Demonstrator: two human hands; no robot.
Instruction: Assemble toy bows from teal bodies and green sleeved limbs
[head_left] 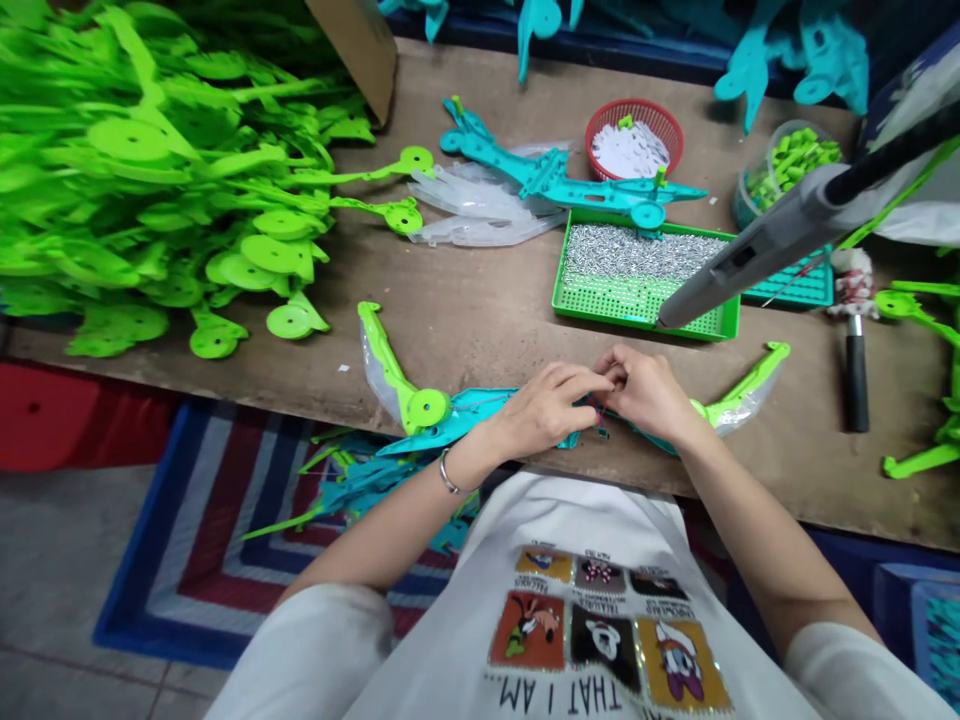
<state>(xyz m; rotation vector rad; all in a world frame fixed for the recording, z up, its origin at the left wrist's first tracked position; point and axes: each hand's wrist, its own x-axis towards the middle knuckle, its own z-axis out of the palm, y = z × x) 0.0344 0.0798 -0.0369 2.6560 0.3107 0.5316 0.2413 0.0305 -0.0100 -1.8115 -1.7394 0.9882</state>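
Note:
A teal, bow-shaped plastic frame (pixel 480 408) lies at the front edge of the bench. Jointed to its ends are a left green arm (pixel 390 365) and a right green arm (pixel 750 385), each backed by clear plastic. My left hand (pixel 551 405) is closed over the frame's middle, its fingers reaching to the right. Right beside it, my right hand (pixel 645 390) pinches with thumb and fingers at the frame's centre. Whatever sits between those fingertips is hidden. A small dark and pink detail shows below them.
A grey electric screwdriver (pixel 750 245) hangs over a green tray (pixel 645 322) of screws. Behind stand another teal frame (pixel 547 175), clear plastic pieces (pixel 480 205) and a red basket (pixel 671 125). Green parts (pixel 150 200) heap at left; a black-handled tool (pixel 856 380) lies right.

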